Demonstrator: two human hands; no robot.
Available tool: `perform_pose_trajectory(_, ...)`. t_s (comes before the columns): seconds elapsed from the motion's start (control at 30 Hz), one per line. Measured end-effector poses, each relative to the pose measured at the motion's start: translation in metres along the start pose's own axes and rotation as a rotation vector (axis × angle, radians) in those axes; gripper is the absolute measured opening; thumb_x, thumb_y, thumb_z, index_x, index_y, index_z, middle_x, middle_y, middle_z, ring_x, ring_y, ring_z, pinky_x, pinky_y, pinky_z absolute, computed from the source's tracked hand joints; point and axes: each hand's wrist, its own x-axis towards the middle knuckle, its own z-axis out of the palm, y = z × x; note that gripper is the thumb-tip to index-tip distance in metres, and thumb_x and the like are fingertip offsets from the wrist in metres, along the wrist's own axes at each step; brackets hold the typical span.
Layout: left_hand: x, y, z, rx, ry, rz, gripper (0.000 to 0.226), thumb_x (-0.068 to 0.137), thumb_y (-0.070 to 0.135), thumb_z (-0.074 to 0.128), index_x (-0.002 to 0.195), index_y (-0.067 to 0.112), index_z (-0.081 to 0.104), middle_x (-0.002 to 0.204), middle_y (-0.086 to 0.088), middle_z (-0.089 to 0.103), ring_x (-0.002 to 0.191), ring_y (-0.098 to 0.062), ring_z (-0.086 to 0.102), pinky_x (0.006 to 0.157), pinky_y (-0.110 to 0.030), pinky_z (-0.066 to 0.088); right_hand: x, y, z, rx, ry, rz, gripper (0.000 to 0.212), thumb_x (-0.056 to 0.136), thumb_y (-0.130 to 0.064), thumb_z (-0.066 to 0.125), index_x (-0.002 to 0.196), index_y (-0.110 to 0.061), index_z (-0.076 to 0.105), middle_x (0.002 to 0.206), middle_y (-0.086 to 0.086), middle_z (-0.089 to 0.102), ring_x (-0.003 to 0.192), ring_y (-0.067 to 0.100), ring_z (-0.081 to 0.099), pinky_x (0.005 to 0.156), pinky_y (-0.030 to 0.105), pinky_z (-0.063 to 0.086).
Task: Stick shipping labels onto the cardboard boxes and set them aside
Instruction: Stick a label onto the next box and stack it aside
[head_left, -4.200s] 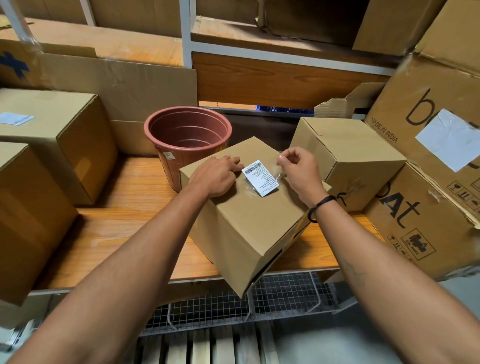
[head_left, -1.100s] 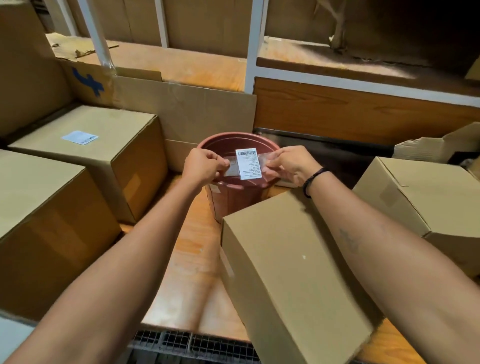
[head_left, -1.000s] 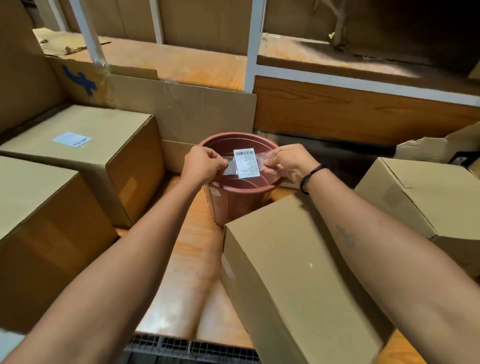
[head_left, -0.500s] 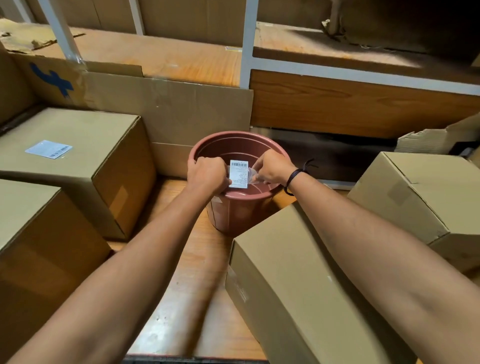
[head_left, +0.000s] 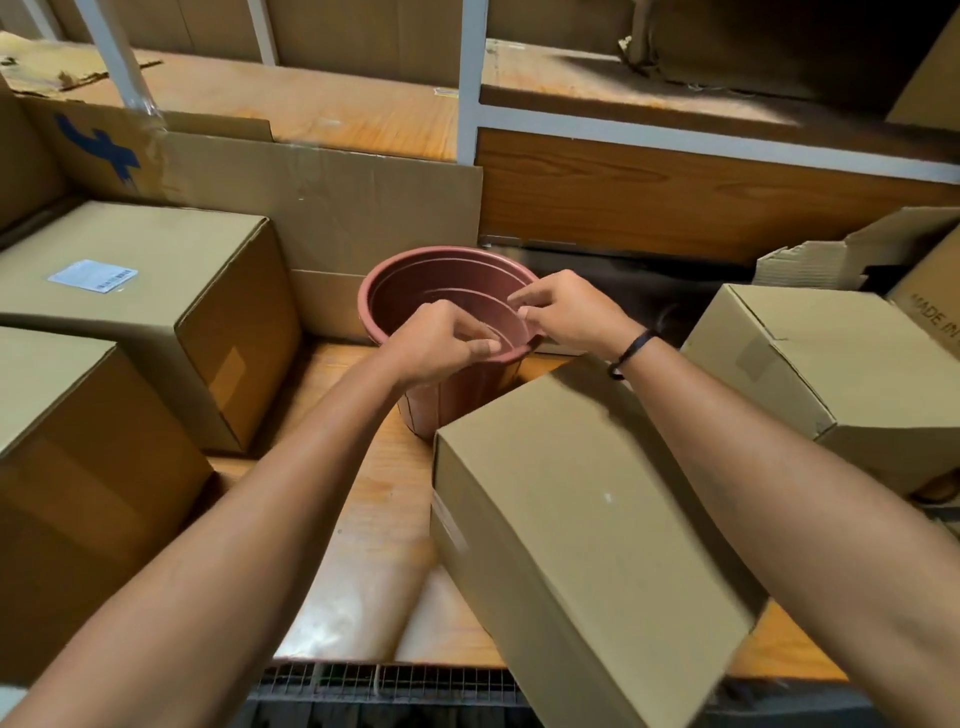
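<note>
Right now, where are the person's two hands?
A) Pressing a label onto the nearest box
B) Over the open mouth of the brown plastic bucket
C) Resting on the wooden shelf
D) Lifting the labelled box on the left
B: the left hand and right hand are both above the rim of the brown plastic bucket, clear of the nearest box.

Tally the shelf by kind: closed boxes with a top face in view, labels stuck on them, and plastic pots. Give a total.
Closed boxes: 4 (left rear box, left front box, centre box, right box)
Stuck labels: 1 (white label, on the left rear box)
Pots: 1 (brown pot)
Total: 6
</note>
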Motion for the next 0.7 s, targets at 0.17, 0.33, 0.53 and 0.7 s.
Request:
perform_pose_trajectory(0.17,-0.027,0.035,0.023,0.151,-0.225,0.073,0.034,0.092,0.03,0.065,0.126,0.025,0.067,0.141,0.009,0.056,0.136,-0.01,0.044,0.11,-0.036,0.037,-0.087,0.029,-0.018,-0.069,-0.092,-0.078,0.026,0.101,-0.025,0.052,0.12,-0.032,0.069,0.108,-0.016,0.066,0.094,0.0,0.059,0.074,0.019,0.044)
perform_pose_trajectory(0.33,-0.046,0.053,0.052,0.374,-0.33,0.018,0.05,0.094,0.038,0.061,0.142,0.026,0.051,0.16,0.008,0.026,0.145,-0.018,0.031,0.114,-0.043,0.035,-0.144,0.061,-0.02,-0.202,-0.214,-0.188,0.041,0.101,-0.039,0.047,0.141,-0.029,0.052,0.151,-0.013,0.043,0.139,0.01,0.038,0.114,0.034,0.031)
perform_pose_trajectory(0.53,-0.062,0.055,0.064,0.45,-0.254,-0.047,0.048,0.098,0.032,0.056,0.145,0.029,0.047,0.162,0.01,0.018,0.151,-0.021,0.011,0.12,-0.048,0.016,-0.21,0.076,-0.017,-0.31,-0.408,-0.365,0.052,0.101,-0.048,0.039,0.15,-0.032,0.034,0.16,-0.015,0.019,0.148,0.004,0.011,0.122,0.031,0.01)
perform_pose_trajectory(0.7,-0.074,0.061,0.08,0.554,-0.147,-0.052,0.046,0.105,0.029,0.038,0.151,0.025,0.036,0.164,0.003,0.015,0.152,-0.025,0.008,0.122,-0.045,0.008,-0.218,0.082,-0.016,-0.042,-0.139,-0.344,0.032,0.099,-0.034,0.051,0.125,-0.026,0.066,0.135,-0.008,0.059,0.125,0.01,0.049,0.109,0.036,0.038)
